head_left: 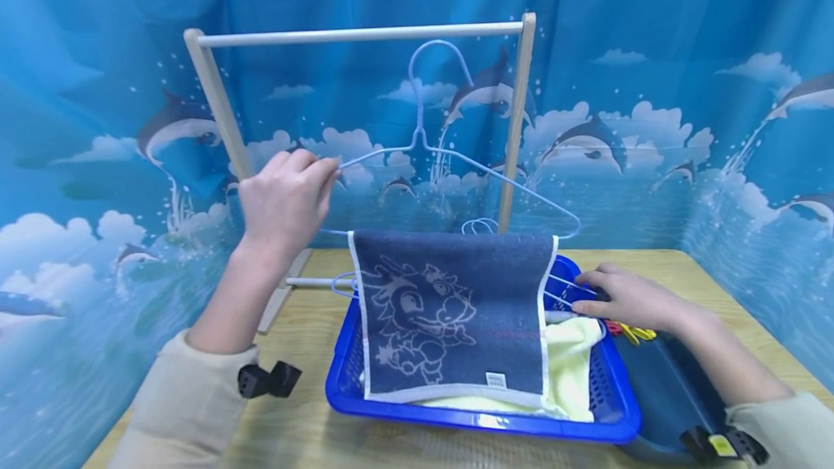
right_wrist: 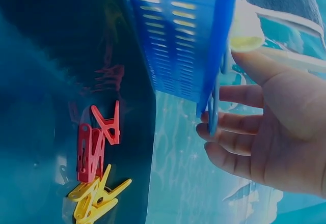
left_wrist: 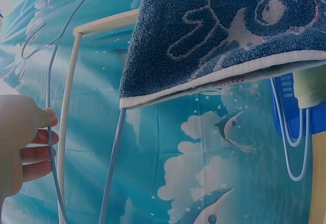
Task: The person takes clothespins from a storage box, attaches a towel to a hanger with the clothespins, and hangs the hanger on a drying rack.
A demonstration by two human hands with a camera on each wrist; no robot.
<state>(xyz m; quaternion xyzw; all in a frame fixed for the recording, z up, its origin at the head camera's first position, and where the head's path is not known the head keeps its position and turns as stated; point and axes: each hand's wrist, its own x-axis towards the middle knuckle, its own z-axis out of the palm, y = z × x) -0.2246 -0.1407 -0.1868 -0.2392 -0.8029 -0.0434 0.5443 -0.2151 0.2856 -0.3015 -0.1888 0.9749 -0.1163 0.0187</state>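
My left hand [head_left: 283, 201] pinches the left shoulder of a light-blue wire hanger [head_left: 541, 199], whose hook points up. A dark blue towel [head_left: 449, 310] with a cartoon dragon and pale edging is draped over the hanger's bottom bar, in front of a blue basket [head_left: 482, 422]. My right hand [head_left: 632, 299] is at the basket's right rim, thumb and fingers apart around the ends of other wire hangers [head_left: 559, 301]. In the right wrist view its fingertips are right at a hanger end [right_wrist: 215, 107]. Pale yellow cloth [head_left: 573, 360] lies in the basket.
Behind the basket stands a wooden drying rack [head_left: 517, 121] with a white top rail [head_left: 358, 36]. On the right is a dark teal tray [head_left: 671, 382] with red clothespins [right_wrist: 91, 150] and yellow clothespins [right_wrist: 97, 198]. A dolphin-print curtain surrounds the wooden table [head_left: 300, 418].
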